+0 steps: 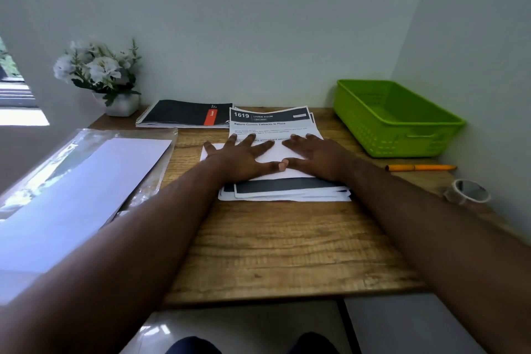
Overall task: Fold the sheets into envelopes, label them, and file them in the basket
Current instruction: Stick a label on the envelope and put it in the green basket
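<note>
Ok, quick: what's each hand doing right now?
Left hand: open, fingers flat, pressing the folded white sheet.
Right hand: open, pressing the same sheet.

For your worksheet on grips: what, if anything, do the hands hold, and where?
Nothing is gripped: left hand and right hand press flat on the folded white paper sheet.

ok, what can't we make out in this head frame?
- Folded sheet: the fold line, under the left hand and right hand.
- Printed stack: body text too blurred.
- Green basket: the near floor, behind its front wall.
- Plastic-wrapped paper: cut by the left edge.
</note>
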### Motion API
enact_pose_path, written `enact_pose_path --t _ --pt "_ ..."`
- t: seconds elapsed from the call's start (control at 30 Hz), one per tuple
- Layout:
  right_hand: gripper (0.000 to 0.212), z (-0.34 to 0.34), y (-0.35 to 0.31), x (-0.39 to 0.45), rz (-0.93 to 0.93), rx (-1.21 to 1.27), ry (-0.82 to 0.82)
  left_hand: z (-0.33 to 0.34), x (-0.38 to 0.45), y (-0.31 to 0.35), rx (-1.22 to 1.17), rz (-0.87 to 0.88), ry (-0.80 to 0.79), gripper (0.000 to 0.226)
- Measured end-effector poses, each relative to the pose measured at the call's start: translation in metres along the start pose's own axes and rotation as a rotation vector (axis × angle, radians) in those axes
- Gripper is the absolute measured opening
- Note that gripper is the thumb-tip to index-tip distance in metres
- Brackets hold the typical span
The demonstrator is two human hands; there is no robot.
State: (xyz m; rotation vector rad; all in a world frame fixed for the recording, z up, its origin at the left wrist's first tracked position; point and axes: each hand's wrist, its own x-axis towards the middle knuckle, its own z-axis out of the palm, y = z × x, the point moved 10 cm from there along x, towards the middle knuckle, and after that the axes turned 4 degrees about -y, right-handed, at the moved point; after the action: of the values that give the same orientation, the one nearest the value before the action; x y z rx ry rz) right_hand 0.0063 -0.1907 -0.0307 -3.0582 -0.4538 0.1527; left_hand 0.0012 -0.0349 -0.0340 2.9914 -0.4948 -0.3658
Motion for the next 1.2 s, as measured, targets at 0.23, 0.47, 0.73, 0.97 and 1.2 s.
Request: enact_pose_path --t 0.23,0.47,0.73,0.97,1.2 --pt "0.051 -0.050 -0.004 -0.067 -0.016 0.106 0.285 -0.039 -0.022 0.070 -0.182 0.295 0.215 0.072" --pt "0.031 -0.070 0.120 -0.200 0.332 0.208 0.530 -0.027 -0.046 0.221 -0.176 0.635 0.185 0.066" --pt "0.045 -0.044 0.158 -0.234 0.484 0.428 0.495 -0.009 -0.046 0.257 -0.559 0.699 0.177 0.056" --pt "0.026 -0.077 0.055 -0.155 -0.048 1.330 0.635 -0.060 -0.058 0.152 -1.000 0.615 0.299 0.093" --pt "0.028 -0.093 -0.032 -0.063 -0.293 1.425 0.503 -0.073 -0.059 0.035 -1.021 0.476 0.518 0.058"
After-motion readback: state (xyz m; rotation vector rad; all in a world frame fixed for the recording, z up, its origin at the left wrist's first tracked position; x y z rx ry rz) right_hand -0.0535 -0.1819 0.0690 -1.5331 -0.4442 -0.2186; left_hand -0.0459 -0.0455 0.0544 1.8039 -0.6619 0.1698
